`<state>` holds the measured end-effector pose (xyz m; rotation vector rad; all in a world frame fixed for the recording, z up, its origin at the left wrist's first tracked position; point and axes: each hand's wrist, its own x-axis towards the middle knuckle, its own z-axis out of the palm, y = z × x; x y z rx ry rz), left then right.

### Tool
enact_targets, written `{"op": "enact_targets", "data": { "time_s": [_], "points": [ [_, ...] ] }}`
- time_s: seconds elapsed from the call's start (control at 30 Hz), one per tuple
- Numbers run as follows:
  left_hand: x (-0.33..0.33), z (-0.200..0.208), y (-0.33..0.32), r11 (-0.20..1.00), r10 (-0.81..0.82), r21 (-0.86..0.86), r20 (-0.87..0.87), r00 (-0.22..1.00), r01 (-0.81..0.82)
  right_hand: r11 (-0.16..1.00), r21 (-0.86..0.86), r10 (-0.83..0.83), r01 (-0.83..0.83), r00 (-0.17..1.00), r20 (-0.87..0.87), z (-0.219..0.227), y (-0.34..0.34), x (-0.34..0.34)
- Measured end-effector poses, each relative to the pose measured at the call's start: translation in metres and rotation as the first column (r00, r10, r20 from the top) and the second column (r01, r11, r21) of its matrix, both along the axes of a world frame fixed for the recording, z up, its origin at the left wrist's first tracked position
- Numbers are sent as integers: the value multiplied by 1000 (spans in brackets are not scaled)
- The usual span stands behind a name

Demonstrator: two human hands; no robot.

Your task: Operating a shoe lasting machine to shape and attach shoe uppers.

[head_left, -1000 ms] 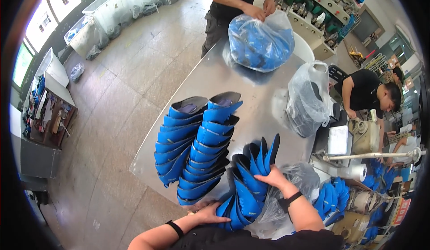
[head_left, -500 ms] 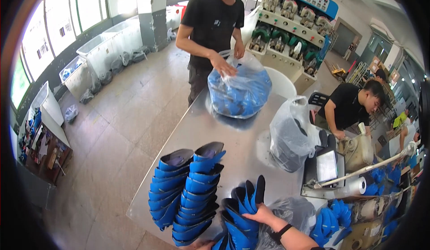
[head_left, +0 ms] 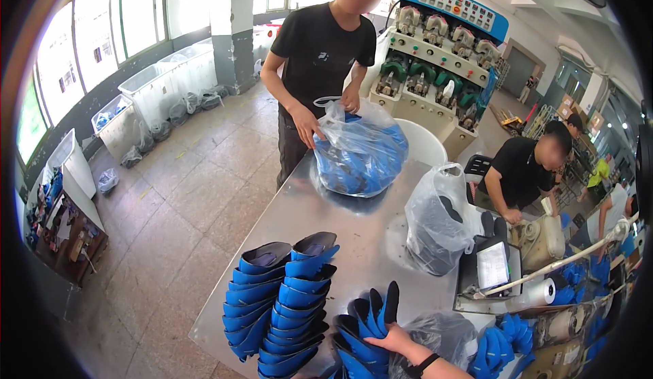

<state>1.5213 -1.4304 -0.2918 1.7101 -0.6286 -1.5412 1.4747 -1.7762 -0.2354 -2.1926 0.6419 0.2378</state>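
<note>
Near the front edge of the metal table [head_left: 347, 233], my right hand [head_left: 391, 340] is closed on the side of a short stack of blue shoe uppers [head_left: 360, 352] with black linings. The thumb lies against the blue outside, and the fingers are partly hidden behind the pieces. Left of it, two long rows of nested blue shoe uppers, a left row [head_left: 253, 304] and a right row [head_left: 296, 311], lie side by side. A crumpled clear plastic bag [head_left: 439, 341] lies just right of my right hand. My left hand is out of sight.
Across the table a person [head_left: 323, 53] handles a clear bag of blue pieces [head_left: 360, 154]. A plastic bag with dark pieces [head_left: 439, 222] and a black tray [head_left: 486, 270] stand at right. Beyond, another person [head_left: 527, 175] bends over a sewing machine [head_left: 544, 233].
My view has tilted up slightly, so the table sits lower. A sliver of my left hand has left the lower edge. The person opposite has moved a hand from the bag's top to its side.
</note>
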Motion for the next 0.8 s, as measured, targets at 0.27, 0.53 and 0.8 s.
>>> {"op": "enact_targets", "data": {
  "time_s": [0.27,0.53,0.8],
  "points": [
    [15,62,-38,965,-192,201,95,977,170,999,-34,-32,30,997,-75,3,11,-2],
    [25,24,-63,999,-47,-12,-132,990,46,955,-291,-74,53,995,-62,11,20,19],
    [25,48,-81,999,31,45,-345,938,-17,952,-287,-104,106,994,20,7,30,4]
  ]
}}
